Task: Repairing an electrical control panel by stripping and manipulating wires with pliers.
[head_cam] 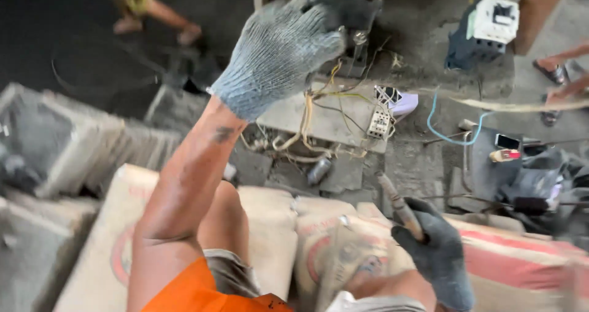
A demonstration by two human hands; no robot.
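Left hand (276, 54) in grey knit glove, grip closed on the dark electrical box (346, 8); box top cut off by frame. Right hand (437, 250) in dark glove, clenched on a screwdriver (399, 208), tip blurred. Loose wires (319, 122) hang below. Cement sacks (270, 238) underneath, contents hidden.

Left glove (279, 51) hides the control box (343, 5) front.

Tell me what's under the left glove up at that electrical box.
The left hand in its grey glove covers the dark electrical box; yellow wires hang below. Whatever the fingers grip is hidden.
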